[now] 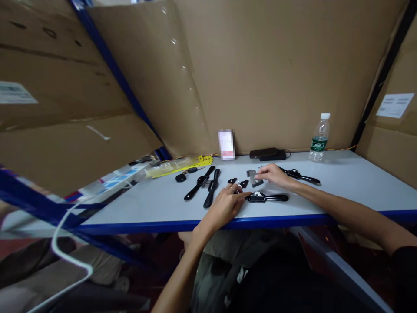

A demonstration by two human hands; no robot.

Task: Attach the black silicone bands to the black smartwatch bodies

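Observation:
My left hand rests on the white table with its fingers touching the left end of a black spokeshave. My right hand lies further back, fingers pinching a small grey metal plate. Small black parts lie between my hands. Two more black spokeshaves lie crossed to the left, and another spokeshave sits behind my right wrist.
A water bottle stands at the back right. A dark phone-like block and a white card sit by the cardboard wall. A yellow package and a black key lie back left. The blue table edge runs in front.

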